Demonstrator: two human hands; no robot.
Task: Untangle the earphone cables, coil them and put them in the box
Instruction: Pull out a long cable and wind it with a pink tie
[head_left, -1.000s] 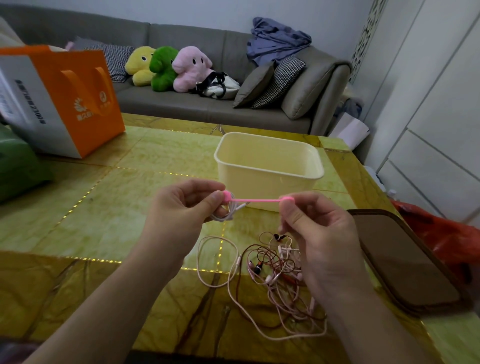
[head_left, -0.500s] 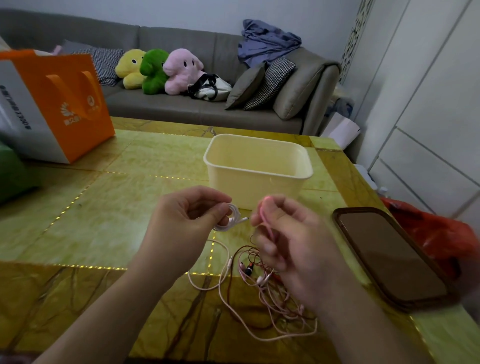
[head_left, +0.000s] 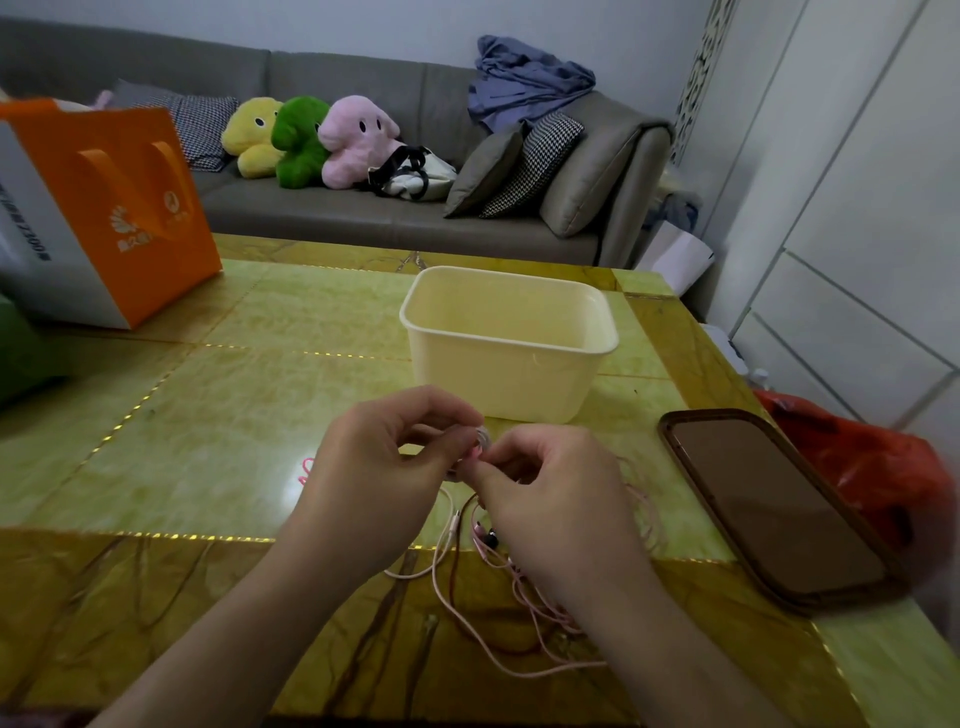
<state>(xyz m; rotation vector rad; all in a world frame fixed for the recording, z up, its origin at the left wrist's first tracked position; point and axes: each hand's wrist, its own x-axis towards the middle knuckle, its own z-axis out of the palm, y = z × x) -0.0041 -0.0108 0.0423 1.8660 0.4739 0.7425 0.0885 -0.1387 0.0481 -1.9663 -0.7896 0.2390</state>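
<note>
1. The left hand (head_left: 384, 467) pinches a small white coil of earphone cable (head_left: 483, 439) between thumb and fingers, just in front of the cream box (head_left: 506, 345). Held this way the loops probably cannot spring open.
2. The right hand (head_left: 545, 499) meets it from the other side, fingertips pinching at the same coil, where a bit of pink shows. My guess is a tie is being fastened round the loops, but the fingers cover the spot and I cannot tell.
3. The coil sits near the box's front wall, so once it is bound the drop is short.
4. The tangled cables (head_left: 519, 597), pink and dark red, lie on the desk (head_left: 208, 415) nearer the person than the box, partly under the right hand and wrist. How many sets are knotted there is hard to make out.
5. A small pink piece (head_left: 306, 470) peeks out beside the left hand; most of it is hidden.
6. From this angle, only the box's inner walls show.
</note>
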